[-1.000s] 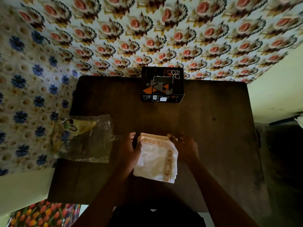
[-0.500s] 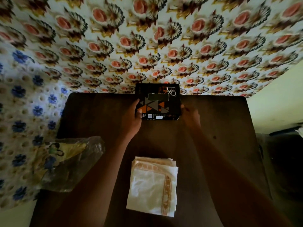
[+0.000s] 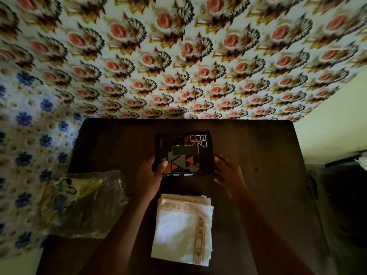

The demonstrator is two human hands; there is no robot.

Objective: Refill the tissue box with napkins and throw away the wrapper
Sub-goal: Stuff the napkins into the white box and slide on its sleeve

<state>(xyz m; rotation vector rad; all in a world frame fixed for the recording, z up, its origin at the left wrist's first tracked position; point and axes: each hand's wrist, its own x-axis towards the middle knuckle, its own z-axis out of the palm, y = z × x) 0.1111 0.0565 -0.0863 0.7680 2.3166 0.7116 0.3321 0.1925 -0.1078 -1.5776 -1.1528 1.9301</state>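
A black tissue box [image 3: 183, 152] with orange and grey triangles and a slot in its top sits mid-table. My left hand [image 3: 151, 173] grips its near left corner, thumb on top. At the box's near right corner is my right hand [image 3: 226, 171], fingers against the side. A stack of white napkins [image 3: 183, 229] with orange borders lies on the table in front of the box, between my forearms. The clear plastic wrapper [image 3: 85, 203] with a yellow and green print lies crumpled at the table's left edge.
The dark wooden table [image 3: 258, 195] stands against a wall papered with rose patterns [image 3: 198, 56]; blue-flower paper covers the left wall [image 3: 23, 135]. A dark surface lies to the right of the table.
My hands left the napkin stack, reached forward and took the tissue box at both sides. The box has come nearer to me from the table's far edge.
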